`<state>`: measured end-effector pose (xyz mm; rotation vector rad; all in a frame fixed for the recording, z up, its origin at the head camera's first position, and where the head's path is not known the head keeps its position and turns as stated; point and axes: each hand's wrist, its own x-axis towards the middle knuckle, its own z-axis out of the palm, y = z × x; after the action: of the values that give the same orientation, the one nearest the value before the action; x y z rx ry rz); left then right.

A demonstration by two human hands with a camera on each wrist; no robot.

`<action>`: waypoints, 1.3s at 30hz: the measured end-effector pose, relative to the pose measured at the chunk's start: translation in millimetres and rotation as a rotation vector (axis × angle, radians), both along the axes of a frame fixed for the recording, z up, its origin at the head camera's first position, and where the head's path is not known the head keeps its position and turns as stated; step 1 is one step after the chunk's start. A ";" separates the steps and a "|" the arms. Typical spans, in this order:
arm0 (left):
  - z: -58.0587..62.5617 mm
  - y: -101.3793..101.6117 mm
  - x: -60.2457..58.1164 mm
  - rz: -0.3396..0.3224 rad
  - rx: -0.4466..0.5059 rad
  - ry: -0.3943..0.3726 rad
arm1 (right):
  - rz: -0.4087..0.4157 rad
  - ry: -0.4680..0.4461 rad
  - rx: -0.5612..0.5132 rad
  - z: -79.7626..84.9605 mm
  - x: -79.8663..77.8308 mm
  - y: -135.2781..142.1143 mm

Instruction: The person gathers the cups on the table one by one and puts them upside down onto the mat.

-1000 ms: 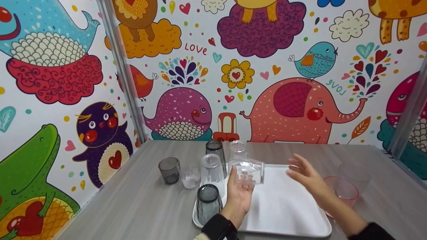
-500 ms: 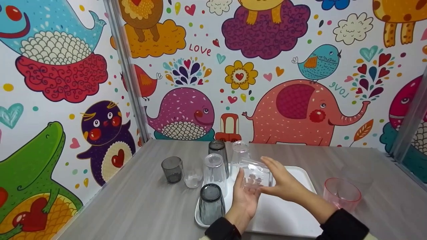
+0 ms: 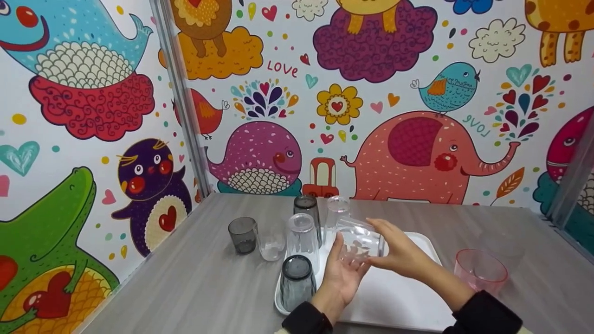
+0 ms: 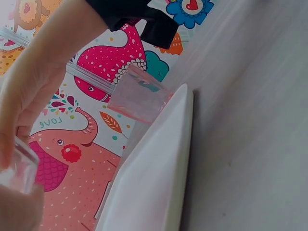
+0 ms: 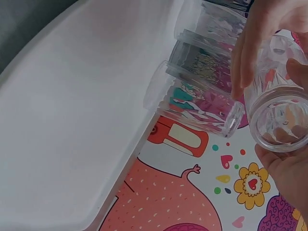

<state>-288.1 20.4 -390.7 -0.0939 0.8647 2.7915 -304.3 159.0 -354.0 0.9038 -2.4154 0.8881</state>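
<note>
A clear drinking glass [image 3: 359,242] lies tilted on its side above the white tray [image 3: 394,299], held by both hands. My left hand [image 3: 341,280] cradles it from below, thumb on the near side and fingers underneath. My right hand [image 3: 397,248] grips its right end between thumb and fingers. In the right wrist view, one round end of the glass [image 5: 281,126] faces the camera. Upside down along the tray's left side stand a grey glass [image 3: 297,284], a tall clear glass [image 3: 301,239], a dark glass [image 3: 307,215] and another clear glass [image 3: 338,208].
Left of the tray, a grey tumbler [image 3: 242,235] and a clear tumbler [image 3: 271,245] stand on the table [image 3: 195,273]. Right of it are a pink tumbler [image 3: 481,271] and a faint clear one [image 3: 502,246]. Patterned walls [image 3: 399,93] enclose the table.
My right hand has come in from the right and taken hold of the glass's right end. My left hand has kept its hold on the glass throughout.
</note>
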 end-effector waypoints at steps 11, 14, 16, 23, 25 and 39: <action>-9.0 -15.5 17.6 -0.418 -0.476 0.232 | -0.116 -0.118 -0.182 24.3 -4.0 2.8; -9.5 -20.3 28.2 -0.573 -0.745 0.344 | -0.148 -0.128 -0.154 24.9 -6.1 0.3; -8.6 -23.0 35.3 -0.622 -0.926 0.428 | -0.161 -0.131 -0.122 23.8 -8.7 -1.9; -2.2 -33.3 49.6 -0.710 -1.287 0.736 | -0.155 -0.211 -0.022 17.1 -20.7 -16.8; -0.7 -37.1 51.2 -0.765 -1.311 0.750 | -0.159 -0.235 0.022 13.9 -25.1 -22.3; 0.5 -66.2 59.3 -0.805 -1.375 0.748 | -0.176 -0.283 0.265 -8.7 -53.7 -59.6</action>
<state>-228.9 -45.9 -390.2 0.8779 2.1511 1.0675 -358.0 99.5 -362.7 0.6757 -2.8561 0.6795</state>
